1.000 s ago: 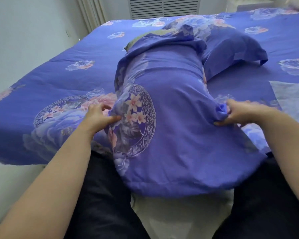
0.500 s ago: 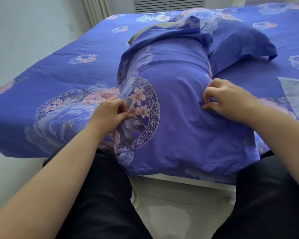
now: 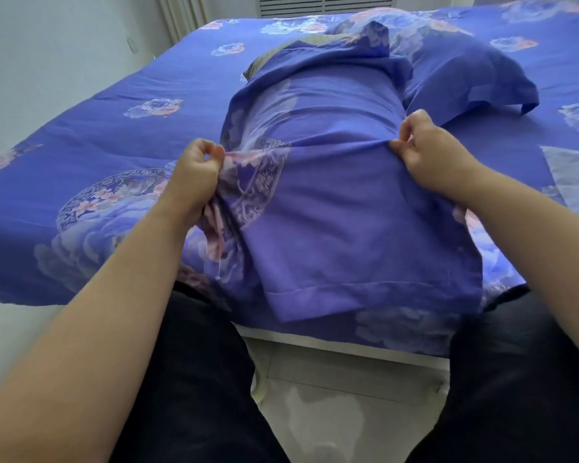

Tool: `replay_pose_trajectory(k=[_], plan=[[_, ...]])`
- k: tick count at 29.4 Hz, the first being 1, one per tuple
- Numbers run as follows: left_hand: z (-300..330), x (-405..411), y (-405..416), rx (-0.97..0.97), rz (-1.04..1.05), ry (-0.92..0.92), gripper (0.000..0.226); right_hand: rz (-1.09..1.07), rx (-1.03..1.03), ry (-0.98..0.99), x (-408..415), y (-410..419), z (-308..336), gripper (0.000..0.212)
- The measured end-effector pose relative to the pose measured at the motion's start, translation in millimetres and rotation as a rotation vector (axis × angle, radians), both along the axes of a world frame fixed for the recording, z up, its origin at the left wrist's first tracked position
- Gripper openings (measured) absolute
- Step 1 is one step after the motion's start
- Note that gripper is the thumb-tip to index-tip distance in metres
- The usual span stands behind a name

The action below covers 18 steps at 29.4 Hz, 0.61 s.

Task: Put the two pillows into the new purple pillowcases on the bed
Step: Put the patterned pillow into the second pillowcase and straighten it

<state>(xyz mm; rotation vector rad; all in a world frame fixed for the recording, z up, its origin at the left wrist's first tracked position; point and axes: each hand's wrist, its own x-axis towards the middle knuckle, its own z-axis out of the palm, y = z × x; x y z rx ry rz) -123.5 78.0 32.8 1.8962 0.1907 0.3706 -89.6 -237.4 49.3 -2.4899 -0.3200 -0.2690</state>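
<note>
Two purple pillowcases: one frame centre (image 3: 331,202), one upper right (image 3: 465,75). One pillow (image 3: 264,58), edge visible upper centre. Two hands: left (image 3: 194,175), right (image 3: 428,152). One bed (image 3: 81,145).

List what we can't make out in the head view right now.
- Pillow: only an olive corner shows at the far end; the purple pillowcase covers the rest.
- Left hand grip: bunched fabric hides the fingertips.
- Right hand grip: the pinch point is tucked under a fold.
- Second pillowcase: what fills it is hidden by its own cloth.
</note>
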Motion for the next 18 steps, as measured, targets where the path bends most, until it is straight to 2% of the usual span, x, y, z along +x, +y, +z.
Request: replay_pose_trajectory(k=[1, 2, 5, 7, 8, 10, 12, 14, 16, 18], plan=[[3, 6, 0, -0.101, -0.086, 0.056, 0.028, 0.011, 0.044, 0.032, 7, -1, 3, 0.015], [4, 11, 2, -0.121, -0.179, 0.115, 0.03, 0.031, 0.087, 0.063, 13, -3, 4, 0.016], [5, 10, 20, 0.17, -0.413, 0.327, 0.052, 0.192, 0.22, 0.289, 15, -14, 10, 0.021], [2, 8, 35, 0.332, -0.491, 0.407, 0.061, 0.299, 0.221, 0.48, 11, -21, 14, 0.022], [1, 8, 37, 0.349, -0.469, 0.367, 0.057, 0.313, 0.182, 0.493, 11, -23, 15, 0.025], [2, 6, 29, 0.284, -0.33, 0.156, 0.038, 0.239, 0.137, 0.322, 18, -23, 12, 0.022], [4, 10, 15, 0.27, -0.177, -0.048, 0.04, 0.112, 0.162, 0.055, 26, -15, 9, 0.01], [12, 21, 4, 0.276, -0.104, -0.109, 0.043, 0.004, 0.272, -0.064, 35, -8, 8, 0.005], [19, 33, 0, 0.231, -0.191, -0.019, 0.035, 0.0, 0.509, 0.104, 46, -9, 10, 0.009], [17, 47, -3, 0.048, -0.325, 0.133, 0.018, 0.089, 0.699, 0.398, 55, -14, 10, 0.016]])
